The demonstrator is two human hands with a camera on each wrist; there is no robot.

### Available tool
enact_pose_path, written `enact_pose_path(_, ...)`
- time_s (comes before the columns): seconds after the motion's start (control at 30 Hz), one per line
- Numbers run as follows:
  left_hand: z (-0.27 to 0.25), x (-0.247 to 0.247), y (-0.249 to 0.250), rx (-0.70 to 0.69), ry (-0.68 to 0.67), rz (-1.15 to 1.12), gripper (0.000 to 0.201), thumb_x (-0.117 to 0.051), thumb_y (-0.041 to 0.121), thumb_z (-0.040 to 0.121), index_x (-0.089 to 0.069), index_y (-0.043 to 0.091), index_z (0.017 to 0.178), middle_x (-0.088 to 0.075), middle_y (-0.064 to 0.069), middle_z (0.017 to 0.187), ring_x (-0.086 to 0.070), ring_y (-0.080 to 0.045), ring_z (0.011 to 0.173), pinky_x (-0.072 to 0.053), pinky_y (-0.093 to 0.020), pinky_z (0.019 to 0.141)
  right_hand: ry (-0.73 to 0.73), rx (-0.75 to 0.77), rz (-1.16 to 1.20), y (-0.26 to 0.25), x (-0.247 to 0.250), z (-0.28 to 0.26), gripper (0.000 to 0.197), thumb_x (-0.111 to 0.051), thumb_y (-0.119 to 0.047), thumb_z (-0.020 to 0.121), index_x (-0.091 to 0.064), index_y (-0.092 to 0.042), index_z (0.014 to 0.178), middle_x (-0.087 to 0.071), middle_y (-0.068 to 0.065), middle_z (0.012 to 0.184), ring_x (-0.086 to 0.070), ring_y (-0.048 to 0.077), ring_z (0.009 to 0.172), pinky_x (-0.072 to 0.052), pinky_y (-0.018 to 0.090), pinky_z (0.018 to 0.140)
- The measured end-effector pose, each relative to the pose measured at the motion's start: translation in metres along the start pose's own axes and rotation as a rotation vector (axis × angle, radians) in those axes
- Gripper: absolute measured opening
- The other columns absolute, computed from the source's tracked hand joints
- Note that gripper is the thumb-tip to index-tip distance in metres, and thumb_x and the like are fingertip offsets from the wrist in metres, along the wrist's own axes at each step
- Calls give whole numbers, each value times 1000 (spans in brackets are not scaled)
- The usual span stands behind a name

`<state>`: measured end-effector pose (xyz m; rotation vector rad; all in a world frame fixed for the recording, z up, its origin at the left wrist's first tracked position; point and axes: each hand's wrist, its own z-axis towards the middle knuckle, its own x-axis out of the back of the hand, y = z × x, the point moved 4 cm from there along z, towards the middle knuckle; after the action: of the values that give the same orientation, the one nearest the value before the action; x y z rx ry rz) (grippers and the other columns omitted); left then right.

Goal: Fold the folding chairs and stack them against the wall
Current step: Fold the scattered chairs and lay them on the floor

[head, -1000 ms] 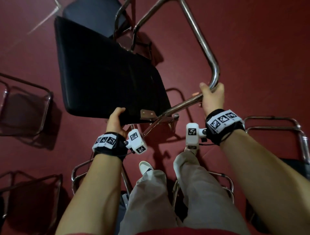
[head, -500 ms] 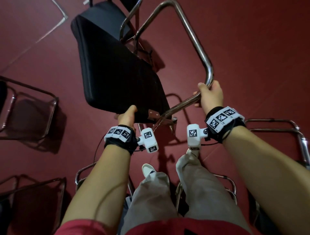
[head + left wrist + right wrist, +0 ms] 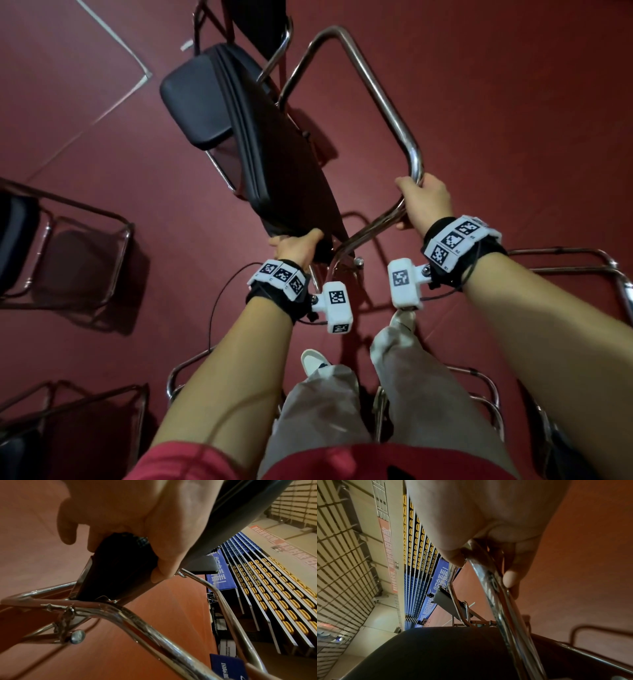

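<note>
One chair [image 3: 274,144] held up off the red floor [image 3: 513,102], partly folded, black seat [image 3: 284,164] tilted steeply and close to the backrest [image 3: 195,102]. Left hand [image 3: 296,245] gripping the near edge of the seat, fingers [image 3: 67,524] curled under it and thumb on top, as seen from the left wrist. Right hand [image 3: 424,202] wrapped round the near bend of the chrome leg loop [image 3: 376,96], fingers [image 3: 511,577] closed on the tube in the right wrist view. Second chair part visible just beyond the held one, at the top edge of the head view: black panel [image 3: 260,20] in a chrome frame. Two more chairs [image 3: 68,246] on the floor to the left, one behind the other toward the lower left [image 3: 68,428]. Chrome frames [image 3: 565,263] on the right, and more tubing [image 3: 479,394] beside the legs; exact count of chairs there hard to tell. One white line [image 3: 113,41] with a corner across the floor, upper left. Two legs in grey trousers [image 3: 322,411], one white shoe [image 3: 313,361] showing. Rows of yellow and blue stand seats [image 3: 274,595] in the background of both wrist views.
</note>
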<state>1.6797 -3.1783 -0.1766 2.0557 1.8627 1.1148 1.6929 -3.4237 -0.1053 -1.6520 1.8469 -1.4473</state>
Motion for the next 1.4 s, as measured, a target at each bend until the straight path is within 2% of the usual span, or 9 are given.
enact_pose_path(0.13,-4,5,-5,14,-18,-12,91,-77,42,68,-25,5,133,-57,-16,120,-60,-31,108,-50,-41,101,-10,-16,10,1,-1,-9,22,-59,-37,90,-59,-18,81,-62,9,76,-71,26,60,-61,45,56)
enact_pose_path(0.27,-10,8,-7,26,-39,-51,95,-78,39,77,-20,1,141,-57,-15,121,-59,-30,108,-48,-37,102,-38,-1,-22,-4,-9,-25,24,-59,-41,90,-60,-18,82,-65,13,82,-71,28,59,-61,47,58)
enact_pose_path(0.37,-17,0,-3,3,-92,-80,118,-87,55,59,-27,-2,143,-61,-12,126,-64,-25,109,-50,-39,102,-94,74,-93,-11,-23,-41,30,-57,-47,91,-60,-19,79,-68,11,78,-70,25,54,-61,47,59)
enact_pose_path(0.5,-8,-19,-7,-37,-150,-178,149,-88,75,14,-48,4,138,-74,-5,107,-75,-15,83,-61,-34,83,-114,127,-169,-24,-29,-53,40,-54,-57,89,-59,-17,83,-69,10,78,-70,27,54,-61,46,63)
enact_pose_path(0.67,-18,-19,2,-75,-214,-198,140,-92,68,21,-50,4,138,-74,-6,105,-76,-13,75,-58,-22,59,-152,87,-85,-28,-23,-51,41,-58,-53,90,-57,-13,83,-65,10,72,-71,32,56,-60,55,66)
enact_pose_path(0.83,-2,-15,-1,-74,-246,-143,144,-88,77,19,-50,6,138,-74,-4,109,-75,-15,83,-60,-28,77,-160,55,-40,-31,-29,-56,37,-61,-49,91,-58,-14,83,-62,10,74,-72,32,59,-61,52,60)
enact_pose_path(1.03,-42,0,30,-67,-347,37,60,-71,42,85,-53,5,128,-65,-5,106,-55,-9,70,-35,-25,53,-128,50,-47,-40,-30,-54,36,-60,-48,91,-57,-13,84,-62,12,81,-72,32,58,-61,51,59)
enact_pose_path(1.17,-51,0,42,-79,-395,74,40,-64,28,88,-62,4,120,-66,-5,91,-55,-14,72,-38,-28,59,-98,54,-82,-43,-23,-50,29,-56,-46,94,-55,-18,85,-63,11,82,-71,32,57,-61,49,59)
enact_pose_path(1.4,-60,-15,51,-114,-494,99,41,-64,26,83,-62,7,119,-71,-10,111,-63,-17,83,-40,-28,60,-92,-60,-40,-46,-4,-49,30,-45,-46,91,-45,-20,106,-59,18,100,-70,39,74,-61,51,57)
